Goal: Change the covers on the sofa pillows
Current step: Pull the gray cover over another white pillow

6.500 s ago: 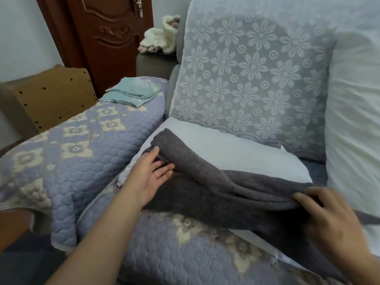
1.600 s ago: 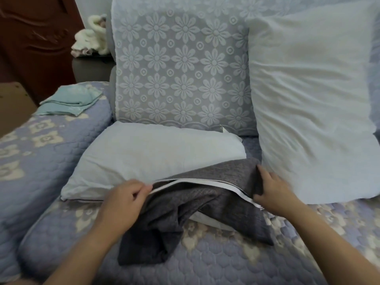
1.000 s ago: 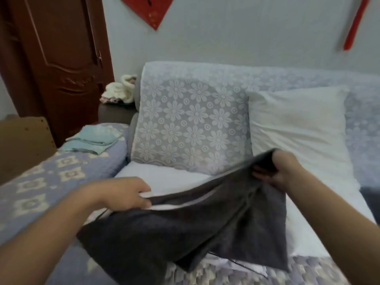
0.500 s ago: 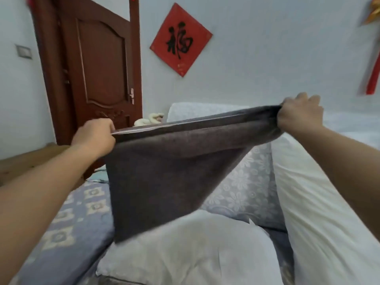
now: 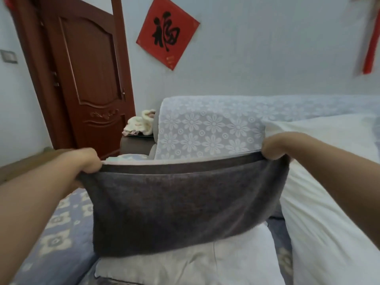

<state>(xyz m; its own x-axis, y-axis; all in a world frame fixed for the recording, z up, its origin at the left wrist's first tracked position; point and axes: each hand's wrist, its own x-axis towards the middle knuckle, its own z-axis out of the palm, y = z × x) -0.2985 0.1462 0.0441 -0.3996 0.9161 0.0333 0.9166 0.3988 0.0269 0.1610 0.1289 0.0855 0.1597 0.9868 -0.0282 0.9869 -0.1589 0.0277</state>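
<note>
A dark grey pillow cover (image 5: 181, 210) hangs stretched flat in the air in front of me. My left hand (image 5: 86, 161) grips its top left corner and my right hand (image 5: 273, 147) grips its top right corner. The open edge with a pale zipper strip runs along the top between them. Below the cover a bare white pillow (image 5: 201, 262) lies flat on the sofa seat. A second bare white pillow (image 5: 333, 202) leans against the sofa back on the right.
The sofa back wears a lace flower cover (image 5: 207, 130), and a quilted blue cover (image 5: 59, 227) lies over the left armrest. A brown door (image 5: 88, 75) stands at the back left, with a cream cloth bundle (image 5: 139, 124) on a dark side table beside the sofa.
The cover was pulled off the flat pillow and lifted. Since half a second ago both hands have come down lower and the cover hangs square instead of slanting.
</note>
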